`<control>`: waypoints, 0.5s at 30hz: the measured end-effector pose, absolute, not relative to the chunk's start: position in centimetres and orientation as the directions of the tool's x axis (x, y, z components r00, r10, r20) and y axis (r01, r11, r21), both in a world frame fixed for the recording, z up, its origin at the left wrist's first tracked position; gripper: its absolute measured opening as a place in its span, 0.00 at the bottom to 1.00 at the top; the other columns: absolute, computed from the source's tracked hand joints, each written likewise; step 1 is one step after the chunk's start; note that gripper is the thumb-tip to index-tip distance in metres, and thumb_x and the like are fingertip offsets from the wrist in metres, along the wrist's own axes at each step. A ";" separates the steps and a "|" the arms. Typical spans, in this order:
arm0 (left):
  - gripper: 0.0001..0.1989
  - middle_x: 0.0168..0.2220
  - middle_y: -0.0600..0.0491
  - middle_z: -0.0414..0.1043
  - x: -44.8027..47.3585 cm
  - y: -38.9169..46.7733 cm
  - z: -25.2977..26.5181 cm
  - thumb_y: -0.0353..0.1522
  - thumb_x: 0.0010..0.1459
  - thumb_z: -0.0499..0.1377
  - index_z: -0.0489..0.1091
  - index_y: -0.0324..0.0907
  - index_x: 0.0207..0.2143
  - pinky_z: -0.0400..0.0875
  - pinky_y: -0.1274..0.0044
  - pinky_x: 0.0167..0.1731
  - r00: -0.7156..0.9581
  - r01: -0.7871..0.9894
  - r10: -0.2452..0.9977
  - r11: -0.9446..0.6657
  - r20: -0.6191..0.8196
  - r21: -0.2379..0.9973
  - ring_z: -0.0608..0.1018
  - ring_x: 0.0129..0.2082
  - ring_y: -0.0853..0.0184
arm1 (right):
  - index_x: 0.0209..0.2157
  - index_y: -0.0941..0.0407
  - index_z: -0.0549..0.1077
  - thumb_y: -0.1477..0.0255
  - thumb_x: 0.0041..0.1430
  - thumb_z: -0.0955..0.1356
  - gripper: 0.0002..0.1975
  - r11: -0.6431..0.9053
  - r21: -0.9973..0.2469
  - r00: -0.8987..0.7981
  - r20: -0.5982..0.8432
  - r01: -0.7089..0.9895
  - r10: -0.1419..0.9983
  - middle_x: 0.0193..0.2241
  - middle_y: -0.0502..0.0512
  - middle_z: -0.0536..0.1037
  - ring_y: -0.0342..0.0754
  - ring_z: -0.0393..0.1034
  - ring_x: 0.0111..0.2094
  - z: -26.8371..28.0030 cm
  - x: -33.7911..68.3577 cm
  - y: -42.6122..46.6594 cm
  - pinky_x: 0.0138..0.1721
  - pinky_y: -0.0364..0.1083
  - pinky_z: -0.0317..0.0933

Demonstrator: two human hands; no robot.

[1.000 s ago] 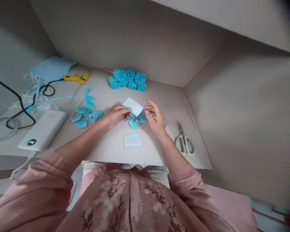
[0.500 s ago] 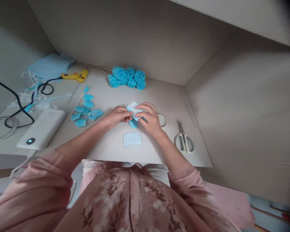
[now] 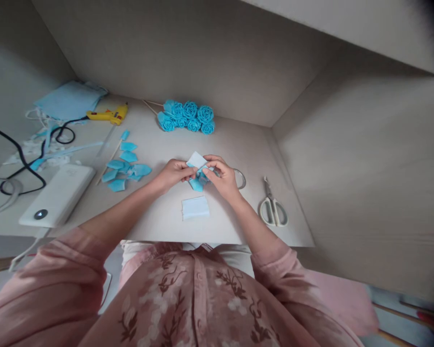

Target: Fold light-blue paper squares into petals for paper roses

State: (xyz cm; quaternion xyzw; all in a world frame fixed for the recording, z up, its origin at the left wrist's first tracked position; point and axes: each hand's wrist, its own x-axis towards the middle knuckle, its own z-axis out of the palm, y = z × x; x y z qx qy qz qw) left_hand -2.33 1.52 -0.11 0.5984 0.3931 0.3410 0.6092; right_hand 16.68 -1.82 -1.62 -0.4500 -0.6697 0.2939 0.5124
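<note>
Both hands meet over the middle of the table at a small square fabric piece, white on one face and blue on the other. My left hand pinches its left side. The fingers of my right hand close on its lower right edge, where the blue face is turned up in a fold. Just beneath the hands lie blue petal-shaped pieces, partly hidden. Closer to me rests a flat pale blue fabric square. A roll of tape lies by my right hand, partly covered by it.
White-handled scissors lie at right. Blue fabric roses on sticks sit at the back. Left are cut blue petals, a yellow glue gun, a white power bank, black cable and a stack of masks.
My right fingers have drawn down and turned the piece's lower right edge over, showing blue. My left hand keeps its pinch. The whole view has shifted slightly.
</note>
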 end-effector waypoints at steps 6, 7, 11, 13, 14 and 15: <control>0.17 0.17 0.55 0.67 -2.3 1.5 -0.4 0.43 0.47 0.65 0.72 0.38 0.19 0.59 0.79 0.22 0.459 0.067 0.886 0.045 -0.071 0.997 0.66 0.20 0.73 | 0.33 0.54 0.74 0.59 0.55 0.71 0.12 0.257 -0.937 -0.017 0.260 0.239 0.965 0.31 0.50 0.77 0.42 0.66 0.29 -2.1 16.6 -1.7 0.34 0.44 0.63; 0.17 0.17 0.55 0.67 -2.3 1.5 -0.3 0.43 0.47 0.65 0.72 0.38 0.19 0.59 0.79 0.22 0.459 0.072 0.886 0.042 -0.071 0.996 0.66 0.20 0.73 | 0.33 0.54 0.74 0.60 0.55 0.72 0.12 0.245 -0.941 -0.011 0.249 0.235 0.968 0.29 0.49 0.75 0.41 0.64 0.27 -2.1 16.5 -1.7 0.32 0.44 0.62; 0.19 0.17 0.54 0.67 -2.2 1.4 -0.2 0.45 0.48 0.64 0.72 0.38 0.19 0.58 0.79 0.22 0.450 0.088 0.890 0.033 -0.069 0.996 0.66 0.19 0.73 | 0.39 0.53 0.72 0.59 0.53 0.73 0.16 0.242 -0.962 -0.004 0.243 0.128 0.970 0.33 0.50 0.76 0.43 0.68 0.31 -1.8 16.4 -1.7 0.33 0.43 0.63; 0.20 0.17 0.54 0.67 -2.1 1.4 -0.2 0.46 0.48 0.65 0.72 0.38 0.19 0.58 0.79 0.21 0.441 0.088 0.896 0.018 -0.055 0.996 0.65 0.19 0.74 | 0.45 0.52 0.70 0.57 0.52 0.73 0.21 0.237 -0.969 -0.008 0.237 0.070 0.971 0.34 0.51 0.76 0.45 0.70 0.34 -1.8 16.3 -1.7 0.34 0.44 0.65; 0.20 0.17 0.55 0.68 -2.0 1.4 -0.3 0.46 0.47 0.65 0.71 0.38 0.19 0.58 0.79 0.21 0.439 0.085 0.898 0.007 -0.043 0.996 0.65 0.19 0.74 | 0.46 0.52 0.70 0.57 0.52 0.73 0.24 0.233 -0.971 -0.009 0.233 0.055 0.972 0.34 0.51 0.76 0.45 0.70 0.35 -1.7 16.3 -1.7 0.35 0.44 0.65; 0.19 0.18 0.55 0.68 -2.0 1.4 -0.3 0.46 0.45 0.66 0.71 0.38 0.19 0.58 0.80 0.21 0.435 0.080 0.900 -0.004 -0.031 0.997 0.65 0.20 0.74 | 0.48 0.52 0.69 0.56 0.52 0.73 0.25 0.229 -0.972 -0.009 0.229 0.048 0.973 0.33 0.51 0.75 0.45 0.70 0.34 -1.7 16.2 -1.6 0.35 0.45 0.66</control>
